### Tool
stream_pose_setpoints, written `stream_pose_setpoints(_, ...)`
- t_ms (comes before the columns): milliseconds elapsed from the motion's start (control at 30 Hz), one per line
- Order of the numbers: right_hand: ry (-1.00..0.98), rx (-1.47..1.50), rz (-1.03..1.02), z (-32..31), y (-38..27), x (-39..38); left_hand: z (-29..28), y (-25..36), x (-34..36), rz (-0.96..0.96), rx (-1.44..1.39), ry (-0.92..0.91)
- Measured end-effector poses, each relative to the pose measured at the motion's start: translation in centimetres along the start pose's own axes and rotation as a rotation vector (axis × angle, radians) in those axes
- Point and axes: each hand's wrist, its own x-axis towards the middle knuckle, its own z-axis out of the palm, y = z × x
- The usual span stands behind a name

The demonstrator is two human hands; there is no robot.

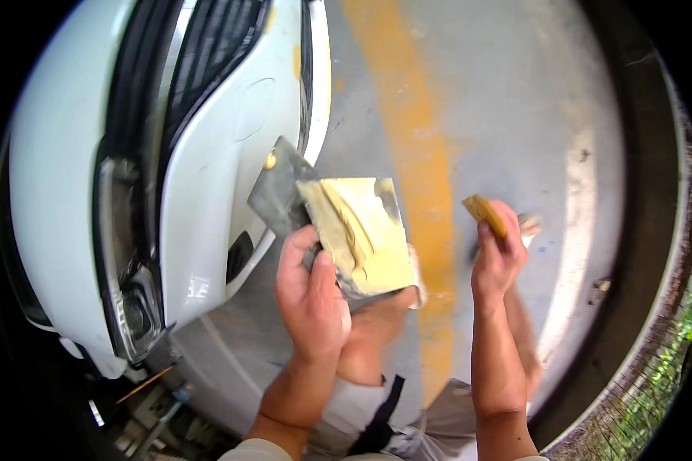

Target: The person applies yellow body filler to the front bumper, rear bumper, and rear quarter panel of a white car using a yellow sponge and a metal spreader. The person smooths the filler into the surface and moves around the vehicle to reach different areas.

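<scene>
My left hand [309, 288] grips the near-left edge of a flat putty board [392, 201], thumb on top and fingers under it. Thick pale yellow putty [369, 246] covers most of the board's face in ridges. Behind it, a dark grey flat sheet [279, 188] sticks out to the upper left with a dab of yellow near its corner; whether it joins the board is hidden. Off to the right, my right hand [501, 257] is closed around a small yellow putty spreader [484, 215], held apart from the board.
A white car bumper [207, 177] fills the left, with yellow patches [297, 61] near its far edge and a headlight [134, 307] nearer me. An orange stripe [419, 131] and a white line [573, 230] cross the grey floor. Beyond a dark kerb [642, 177] grow green plants [669, 361].
</scene>
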Motion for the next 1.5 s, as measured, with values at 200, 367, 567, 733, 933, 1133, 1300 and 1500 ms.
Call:
stream_pose_setpoints(200,-0.363,-0.416,-0.962,-3.3,-22.7,-4.8,-0.7,11.0,-8.8,0.061,0.007,-0.1)
stream_pose_setpoints(367,-0.345,-0.369,-1.136,-2.4,-30.4,-10.4,-3.0,17.3,-16.1,0.277,0.065,-0.073)
stream_pose_setpoints(567,-0.5,-0.231,-1.075,-1.8,-31.2,-19.4,-8.6,20.8,-22.4,0.606,0.488,0.005)
stream_pose_setpoints(733,-0.549,0.476,-0.05,2.5,-20.1,-25.3,-15.8,21.0,-22.1,0.852,0.793,0.121)
stream_pose_setpoints(933,-0.446,1.497,0.733,9.1,-7.1,-26.8,-25.2,18.2,-20.4,0.797,0.646,0.0)
stream_pose_setpoints(1133,-0.159,1.397,0.713,19.4,13.0,-28.3,-34.1,6.6,-13.6,0.603,0.563,-0.505)
stream_pose_setpoints(1300,-0.182,1.397,0.634,26.5,27.1,-26.9,-37.3,-4.9,-9.2,0.818,0.786,-0.491)
stream_pose_setpoints(1500,-0.283,1.49,0.529,29.9,30.9,-26.6,-37.5,-11.5,-8.9,0.937,0.961,-0.208)
